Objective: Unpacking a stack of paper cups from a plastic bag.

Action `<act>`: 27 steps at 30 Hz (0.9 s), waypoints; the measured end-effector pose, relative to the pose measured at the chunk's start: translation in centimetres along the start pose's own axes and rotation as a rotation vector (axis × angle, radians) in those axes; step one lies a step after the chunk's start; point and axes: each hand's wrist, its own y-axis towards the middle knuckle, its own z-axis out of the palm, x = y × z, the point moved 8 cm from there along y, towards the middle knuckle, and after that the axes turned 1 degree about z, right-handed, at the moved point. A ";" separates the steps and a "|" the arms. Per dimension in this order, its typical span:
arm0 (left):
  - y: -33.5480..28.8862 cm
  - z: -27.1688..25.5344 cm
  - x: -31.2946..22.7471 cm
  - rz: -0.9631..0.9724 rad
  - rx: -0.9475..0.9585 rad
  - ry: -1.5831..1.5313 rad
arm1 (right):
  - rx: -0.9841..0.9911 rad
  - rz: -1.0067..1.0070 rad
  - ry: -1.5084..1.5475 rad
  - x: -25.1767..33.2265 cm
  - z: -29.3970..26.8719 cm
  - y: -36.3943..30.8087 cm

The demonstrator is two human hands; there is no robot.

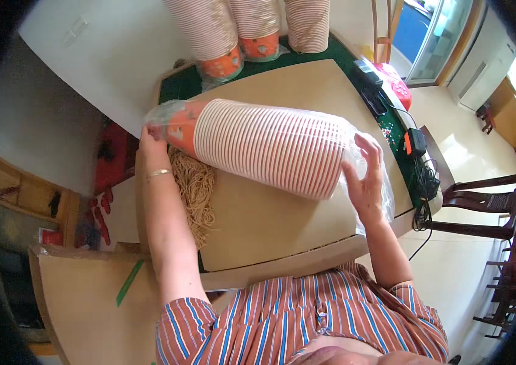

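Observation:
A long nested stack of paper cups (pixel 270 146), white-rimmed with an orange end cup, lies sideways in a clear plastic bag (pixel 387 204) above the cardboard-topped table. My left hand (pixel 153 141) grips the orange end of the stack through the plastic; its fingers are partly hidden there. At the rim end, my right hand (pixel 367 179) has thumb and fingers curved apart against the loose plastic, close to the last cup's rim. A bundle of tan cords (pixel 192 194) lies on the table beside my left forearm.
Wrapped cup stacks (pixel 209 36) stand upright along the table's far edge. Black adapters and cables (pixel 416 143) lie along the right edge, near a pink-red plastic item (pixel 395 85). A wooden chair (pixel 483 204) stands at the right; a cardboard box (pixel 94 304) sits at lower left.

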 end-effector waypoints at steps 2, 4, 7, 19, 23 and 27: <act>1.1 -1.0 -0.7 0.021 -0.009 -0.066 | 0.034 -0.054 -0.037 1.3 0.5 -0.3; 1.1 -0.4 -0.1 0.023 -0.008 -0.137 | 0.019 0.007 -0.102 0.9 0.9 -0.8; 0.6 0.1 -0.6 0.002 0.065 -0.220 | 0.051 0.111 -0.074 -0.2 2.0 -0.9; -6.5 10.9 -8.0 0.200 0.256 0.092 | 0.206 -0.202 -0.555 2.6 2.9 2.1; -10.0 13.9 -5.8 0.245 0.480 0.376 | 0.333 -0.325 -0.601 6.0 5.7 3.0; -10.0 15.7 -7.6 0.195 0.385 0.202 | 0.458 -0.461 -0.541 9.1 9.7 3.9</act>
